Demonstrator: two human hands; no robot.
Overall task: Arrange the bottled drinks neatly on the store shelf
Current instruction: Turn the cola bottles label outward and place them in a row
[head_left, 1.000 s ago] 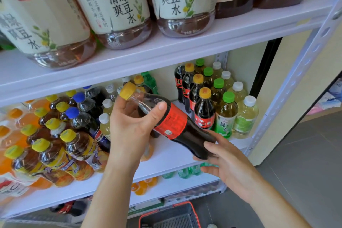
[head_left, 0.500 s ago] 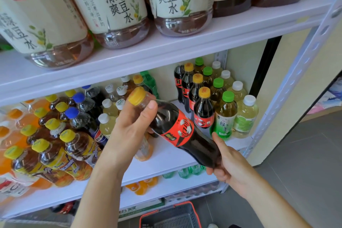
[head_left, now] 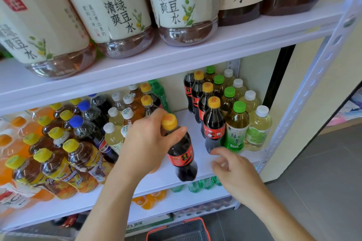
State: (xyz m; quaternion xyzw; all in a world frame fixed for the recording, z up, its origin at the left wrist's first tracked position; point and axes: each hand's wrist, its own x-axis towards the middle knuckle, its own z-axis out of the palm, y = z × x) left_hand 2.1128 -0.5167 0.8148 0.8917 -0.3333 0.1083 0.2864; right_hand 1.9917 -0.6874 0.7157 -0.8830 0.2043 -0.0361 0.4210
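Three tidy files already stand at the end of the middle shelf [head_left: 182, 115]: the cola row [head_left: 214, 123] with yellow caps, then green-capped tea [head_left: 237, 127] and white-capped pale drinks [head_left: 258, 125] to the right of it. One more cola bottle [head_left: 182, 154] is just left of the cola row's front bottle and nearer the shelf lip, tilted with its cap leaning away from the row; whether its base touches the board I cannot tell. The left hand [head_left: 148, 139] grips it round the neck under the cap. The right hand [head_left: 233, 170], just in front of the cola row, holds nothing, its fingers loosely curled and blurred. Left of the cola row a bare strip of board runs back to the wall, room enough, I judge, for another file. Further left of the cola row, mixed bottles [head_left: 58, 154] crowd and lean, so most sorting seems left. Care is needed at the lip, and the upper shelf [head_left: 176, 55] hangs low over the cola row.
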